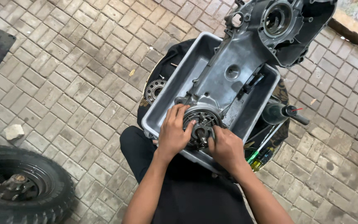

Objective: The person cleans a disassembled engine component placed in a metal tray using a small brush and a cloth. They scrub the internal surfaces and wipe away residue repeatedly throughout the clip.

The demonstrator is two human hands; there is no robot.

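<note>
A long grey engine casing (237, 70) lies in a grey metal tray (175, 89) and sticks out past its far rim. At its near end sits a round dark clutch-like assembly (202, 120) with a centre shaft. My left hand (174, 132) rests on the left rim of that round part, fingers curled over it. On the right side, my right hand (225, 146) pinches at the centre shaft; I cannot tell whether it holds a small part. My lap in black trousers is just below the tray.
A toothed sprocket (153, 89) lies left of the tray on a dark cloth. A spray can (279, 113) and green-and-yellow screwdrivers (258, 157) lie to the right. A black tyre on its wheel (19, 186) is at lower left. The ground is grey paving bricks (63, 74).
</note>
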